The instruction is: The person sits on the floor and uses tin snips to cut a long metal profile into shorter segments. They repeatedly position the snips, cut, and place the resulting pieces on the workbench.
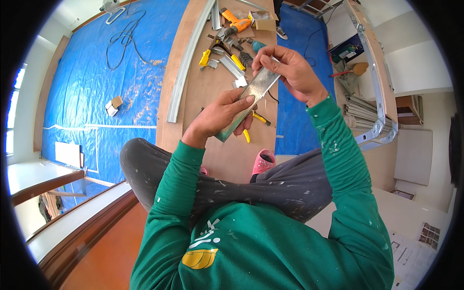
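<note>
A short, flat piece of shiny galvanized metal profile (261, 83) slants across the space above the wooden board, held in both hands. My left hand (220, 113) is closed round its lower part, thumb on the top face. At the upper end, my right hand (292, 72) grips it between thumb and curled fingers. Beneath the hands lies a yellow-and-black tool (261, 118), partly covered by the left hand. Beyond them are metal offcuts (232, 66), a yellow-handled tool (205, 58) and an orange cordless drill (237, 24).
A long metal channel (186, 63) runs along the board's (169, 104) left side. An open cardboard box (265, 21) stands at its far end, near another person's shoe (282, 33). Blue sheeting (87, 82) with a black cable (126, 41) covers the floor. A folded ladder (379, 96) is at right.
</note>
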`<state>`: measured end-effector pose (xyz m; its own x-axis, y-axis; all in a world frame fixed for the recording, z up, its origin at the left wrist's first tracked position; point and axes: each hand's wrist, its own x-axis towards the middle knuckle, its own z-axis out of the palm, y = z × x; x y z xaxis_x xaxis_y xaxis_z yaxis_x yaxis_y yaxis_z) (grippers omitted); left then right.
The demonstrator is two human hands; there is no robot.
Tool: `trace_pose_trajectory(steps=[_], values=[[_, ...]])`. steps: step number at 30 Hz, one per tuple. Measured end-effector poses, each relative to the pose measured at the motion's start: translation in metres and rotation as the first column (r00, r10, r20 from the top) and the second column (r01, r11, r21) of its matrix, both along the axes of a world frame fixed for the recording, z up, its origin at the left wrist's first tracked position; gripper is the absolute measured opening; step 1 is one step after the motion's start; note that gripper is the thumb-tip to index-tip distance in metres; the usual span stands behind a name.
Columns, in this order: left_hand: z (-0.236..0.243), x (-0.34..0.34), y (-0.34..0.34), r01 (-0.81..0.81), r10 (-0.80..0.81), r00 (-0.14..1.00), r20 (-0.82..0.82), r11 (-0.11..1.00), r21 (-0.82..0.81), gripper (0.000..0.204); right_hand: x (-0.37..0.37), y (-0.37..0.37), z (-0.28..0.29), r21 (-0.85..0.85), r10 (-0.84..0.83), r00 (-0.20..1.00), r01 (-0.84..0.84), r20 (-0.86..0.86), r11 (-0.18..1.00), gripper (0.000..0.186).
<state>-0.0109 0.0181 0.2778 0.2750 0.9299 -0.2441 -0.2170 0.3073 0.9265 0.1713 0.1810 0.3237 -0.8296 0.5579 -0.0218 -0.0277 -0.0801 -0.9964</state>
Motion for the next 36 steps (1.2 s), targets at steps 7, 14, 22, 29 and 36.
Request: trace_pose_trajectory(steps=[7,14,22,29,36], values=[[-0.006,-0.019,-0.002,-0.115,0.102,0.988,-0.116,0.988,-0.105,0.033,0.02,0.073,-0.078,0.346,-0.377,0.825,0.237,0.422,0.908,0.035],[-0.004,-0.034,-0.001,-0.172,0.159,0.981,-0.115,0.979,-0.114,0.033,0.044,-0.003,-0.274,0.365,-0.193,0.358,-0.511,0.914,0.779,0.079],[-0.009,-0.045,-0.005,-0.22,0.215,0.974,-0.07,0.973,-0.073,0.034,0.022,-0.076,-0.314,0.347,-0.346,0.101,-0.51,0.933,0.787,0.116],[-0.013,-0.051,-0.009,-0.307,0.298,0.946,-0.124,0.95,-0.058,0.035,0.014,-0.074,-0.322,0.348,-0.341,0.1,-0.453,0.935,0.821,0.093],[-0.032,-0.053,0.004,-0.514,0.531,0.728,-0.433,0.841,0.167,0.025,0.006,-0.044,-0.322,0.239,-0.261,0.353,0.106,0.898,0.965,0.08]])
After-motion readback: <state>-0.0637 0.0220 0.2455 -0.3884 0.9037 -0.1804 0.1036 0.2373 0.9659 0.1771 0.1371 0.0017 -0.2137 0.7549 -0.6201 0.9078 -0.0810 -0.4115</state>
